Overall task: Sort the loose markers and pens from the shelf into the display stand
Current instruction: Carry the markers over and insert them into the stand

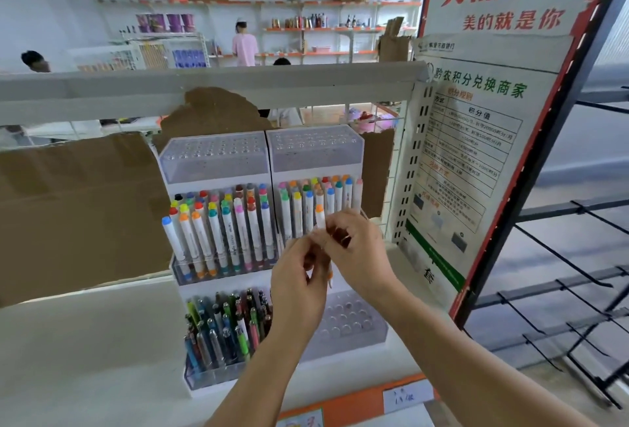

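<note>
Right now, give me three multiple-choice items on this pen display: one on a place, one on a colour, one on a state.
1. Where are the ballpoint pens?
A. lower left tray
B. top right tray
C. floor

2. What colour is the cap of the marker the hands hold?
A. black
B. orange
C. purple

3. What state is the lower right tray in?
A. full
B. covered
C. empty holes

Answers: 1 A, they stand under the left markers. 2 B, its tip shows above the right hand and left hand. 3 C, only holes show.
</note>
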{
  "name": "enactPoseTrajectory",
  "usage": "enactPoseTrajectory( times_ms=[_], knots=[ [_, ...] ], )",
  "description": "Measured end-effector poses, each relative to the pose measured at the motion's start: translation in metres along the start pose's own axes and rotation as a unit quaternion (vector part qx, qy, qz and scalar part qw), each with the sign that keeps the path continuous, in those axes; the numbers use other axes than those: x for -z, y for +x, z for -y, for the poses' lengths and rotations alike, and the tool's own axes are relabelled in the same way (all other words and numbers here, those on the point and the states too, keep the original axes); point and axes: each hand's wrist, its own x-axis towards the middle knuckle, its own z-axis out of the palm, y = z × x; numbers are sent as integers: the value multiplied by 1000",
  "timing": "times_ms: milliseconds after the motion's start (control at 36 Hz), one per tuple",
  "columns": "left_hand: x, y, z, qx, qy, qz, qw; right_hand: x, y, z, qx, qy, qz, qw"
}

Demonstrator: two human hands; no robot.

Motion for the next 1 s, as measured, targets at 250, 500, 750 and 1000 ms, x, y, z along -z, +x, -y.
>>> enactPoseTrajectory(
  times_ms=[250,500,750,1000],
  knots=[
    [0,-4,-3,2,-24,-20,1000,48,40,-2,-8,-10,-182,983],
    [6,-7,-1,18,4,-12,1000,28,52,-19,30,-94,-104,990],
    [10,-8,5,4,11,-22,1000,17,47,-27,-9,-147,-14,989],
    [14,-8,9,7,18,-6,1000,11,42,-31,-61,-230,2,971]
  ],
)
